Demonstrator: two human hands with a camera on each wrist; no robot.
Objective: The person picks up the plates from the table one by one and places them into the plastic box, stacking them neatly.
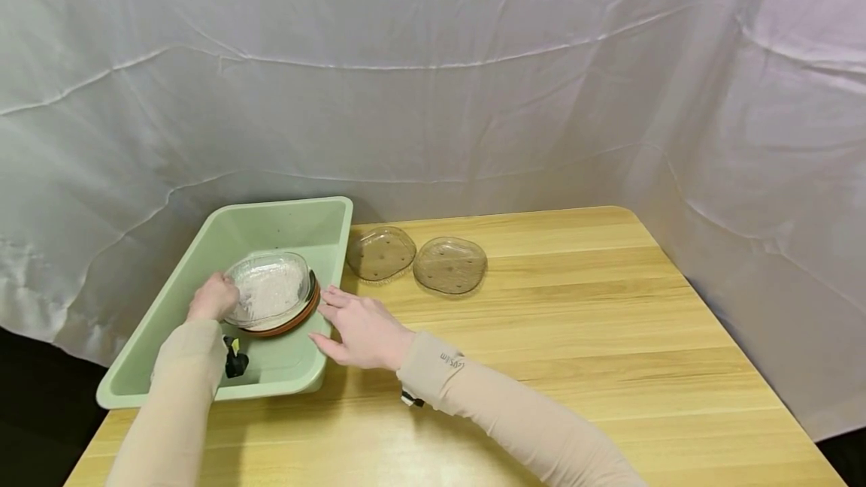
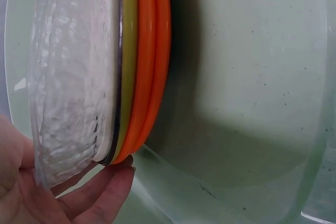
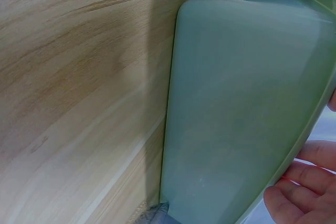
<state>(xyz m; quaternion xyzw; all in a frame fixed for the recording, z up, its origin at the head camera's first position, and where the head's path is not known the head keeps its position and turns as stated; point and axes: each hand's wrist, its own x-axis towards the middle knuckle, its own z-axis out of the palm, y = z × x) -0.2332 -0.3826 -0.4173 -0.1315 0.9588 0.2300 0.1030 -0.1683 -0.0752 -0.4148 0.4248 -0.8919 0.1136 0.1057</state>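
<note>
My left hand point(image 1: 215, 297) grips the left edge of a stack of dishes inside a green plastic basin point(image 1: 283, 392). Topmost is a clear textured glass dish point(image 1: 271, 284). Beneath it, the left wrist view shows a white plate point(image 2: 111, 51), a dark rim, an olive-green plate point(image 2: 129, 56) and two orange plates point(image 2: 153, 51). Fingertips of the left hand reach under the lowest orange rim, and the thumb side lies by the glass. My right hand point(image 1: 365, 329), fingers extended, rests on the basin's right rim.
Two smoky clear glass plates point(image 1: 381, 254) lie side by side on the wooden table point(image 1: 575, 337), just right of the basin. A grey cloth point(image 1: 433, 96) hangs behind the table and along its right side.
</note>
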